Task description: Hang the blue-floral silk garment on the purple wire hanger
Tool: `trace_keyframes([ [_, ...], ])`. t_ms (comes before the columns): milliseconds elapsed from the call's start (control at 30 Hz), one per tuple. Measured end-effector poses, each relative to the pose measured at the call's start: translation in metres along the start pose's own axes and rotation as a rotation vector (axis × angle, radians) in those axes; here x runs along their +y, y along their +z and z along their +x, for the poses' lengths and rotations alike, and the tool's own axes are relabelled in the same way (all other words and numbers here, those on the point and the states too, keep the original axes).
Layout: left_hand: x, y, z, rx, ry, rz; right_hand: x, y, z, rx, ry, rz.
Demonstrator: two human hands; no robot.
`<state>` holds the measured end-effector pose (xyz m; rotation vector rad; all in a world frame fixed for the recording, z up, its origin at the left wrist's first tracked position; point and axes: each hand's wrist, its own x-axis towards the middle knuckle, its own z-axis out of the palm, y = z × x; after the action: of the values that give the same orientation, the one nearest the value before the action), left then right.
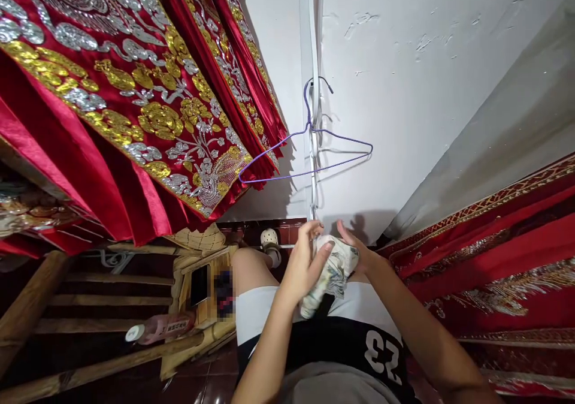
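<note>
A bunched white cloth (pixel 336 265) with a faded green and blue pattern hangs in folds above my lap. Its thumb pressed on the near side, my left hand (pixel 308 263) is closed on the cloth. My right hand (pixel 362 255) meets the cloth's right edge; one digit sticks up free, and the cloth hides the other fingers around its folds. Beyond both hands, a bare purple wire hanger (pixel 287 177) hangs by its hook from a white vertical strip (pixel 309 44) on the wall.
Red cloth with gold and silver sequins (pixel 162 116) hangs at left; more red trimmed fabric (pixel 494 260) is at right. Left of my leg is a bamboo frame (pixel 112 301) with a pink bottle (pixel 162 327) and a dark phone-like slab (pixel 200 284).
</note>
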<state>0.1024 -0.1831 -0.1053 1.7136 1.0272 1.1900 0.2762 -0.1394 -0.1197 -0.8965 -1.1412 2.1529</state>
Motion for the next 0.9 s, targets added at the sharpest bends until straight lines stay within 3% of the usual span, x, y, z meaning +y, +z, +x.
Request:
trace_keyframes([
  [67,-0.009,-0.015,0.001,-0.053,-0.050,-0.011,-0.014,-0.001,-0.004,-0.082,0.056,-0.083],
  [167,-0.027,-0.031,-0.003,-0.274,-0.091,-0.004,-0.041,0.004,-0.008,-0.171,0.006,-0.312],
  [233,-0.040,-0.039,-0.011,-0.398,-0.116,0.089,-0.061,0.010,-0.008,-0.066,-0.204,-0.456],
  [300,-0.051,-0.050,-0.020,-0.451,-0.170,0.242,-0.078,0.013,-0.006,0.179,-0.493,-0.564],
  [367,-0.056,-0.066,-0.028,-0.406,-0.216,0.351,-0.093,0.010,0.003,0.424,-0.698,-0.626],
  [433,-0.053,-0.085,-0.031,-0.276,-0.183,0.396,-0.104,0.000,0.018,0.562,-0.771,-0.618],
  [533,-0.040,-0.111,-0.027,-0.096,-0.086,0.449,-0.115,-0.023,0.047,0.617,-0.819,-0.585],
  [667,-0.035,-0.127,-0.013,-0.024,-0.068,0.515,-0.119,-0.048,0.070,0.615,-0.757,-0.804],
  [767,-0.043,-0.132,-0.003,0.056,-0.067,0.548,-0.116,-0.054,0.060,0.687,-0.732,-0.963],
  [900,-0.043,-0.143,0.011,0.098,-0.086,0.666,-0.115,-0.050,0.025,0.752,-0.737,-0.988],
])
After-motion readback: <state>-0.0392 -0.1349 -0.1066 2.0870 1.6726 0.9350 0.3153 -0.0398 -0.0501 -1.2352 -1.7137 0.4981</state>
